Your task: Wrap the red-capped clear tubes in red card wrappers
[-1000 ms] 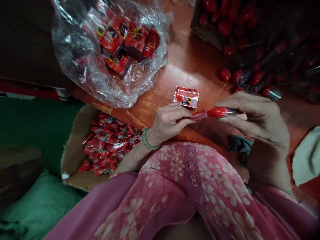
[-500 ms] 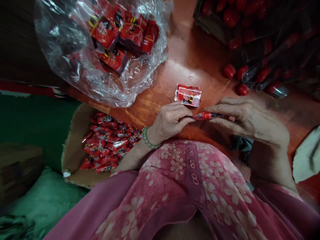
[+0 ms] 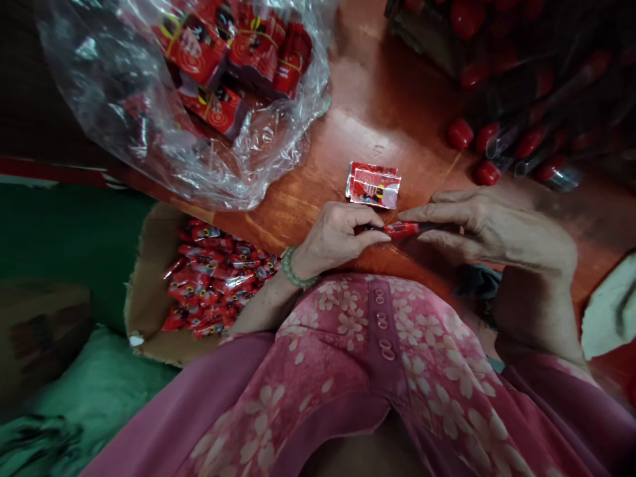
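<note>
A small red-and-clear tube (image 3: pixel 403 228) with a pointed, wrapper-like left end lies crosswise between my hands. My left hand (image 3: pixel 342 232), with a green bead bracelet at the wrist, pinches the left end between thumb and fingers. Around the right end, the fingers and thumb of my right hand (image 3: pixel 477 228) are closed, and its dark far part is mostly hidden by them. Just beyond my fingertips rests a small stack of printed red wrappers (image 3: pixel 373 185) on the orange-brown table (image 3: pixel 358 126).
A clear plastic bag (image 3: pixel 278 159) holds banded bundles of red wrappers. Red-capped clear tubes (image 3: pixel 527 142) are heaped at the far right, beside a dark box edge. Below the table's left edge stands a cardboard box (image 3: pixel 149 285) filled with red wrapped pieces. White cloth (image 3: pixel 611 311) lies far right.
My left hand has curled its fingers more around the tube's left end. My right index fingertip has moved slightly left along the tube. The view has shifted a little.
</note>
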`<state>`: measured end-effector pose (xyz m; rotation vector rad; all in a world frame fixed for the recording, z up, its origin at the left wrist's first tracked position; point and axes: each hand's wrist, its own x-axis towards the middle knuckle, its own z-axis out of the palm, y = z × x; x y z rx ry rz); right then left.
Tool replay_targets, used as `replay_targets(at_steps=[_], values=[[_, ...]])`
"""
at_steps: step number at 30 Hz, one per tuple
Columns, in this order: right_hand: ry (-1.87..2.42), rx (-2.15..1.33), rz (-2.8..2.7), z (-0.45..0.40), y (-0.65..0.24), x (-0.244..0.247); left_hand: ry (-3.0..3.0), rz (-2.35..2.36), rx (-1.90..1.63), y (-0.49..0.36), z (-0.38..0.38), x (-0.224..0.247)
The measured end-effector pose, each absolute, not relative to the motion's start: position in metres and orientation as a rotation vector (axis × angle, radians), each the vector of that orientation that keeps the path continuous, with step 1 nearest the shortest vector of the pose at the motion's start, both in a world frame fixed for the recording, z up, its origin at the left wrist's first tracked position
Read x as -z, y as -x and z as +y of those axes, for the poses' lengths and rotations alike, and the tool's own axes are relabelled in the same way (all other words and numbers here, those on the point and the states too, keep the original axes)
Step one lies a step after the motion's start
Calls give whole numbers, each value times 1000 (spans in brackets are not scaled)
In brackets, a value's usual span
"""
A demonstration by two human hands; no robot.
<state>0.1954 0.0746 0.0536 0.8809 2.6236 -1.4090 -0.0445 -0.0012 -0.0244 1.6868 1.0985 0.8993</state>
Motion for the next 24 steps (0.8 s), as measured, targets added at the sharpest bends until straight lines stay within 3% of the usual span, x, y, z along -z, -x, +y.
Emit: replay_targets(at_steps=[5,24], values=[[-810,1373,2621,77,-191,-55,-1622,1080,-824,46,1,25],[-941,1773,2274,76,-185,-51,-1401,961,-646,42,8,16]])
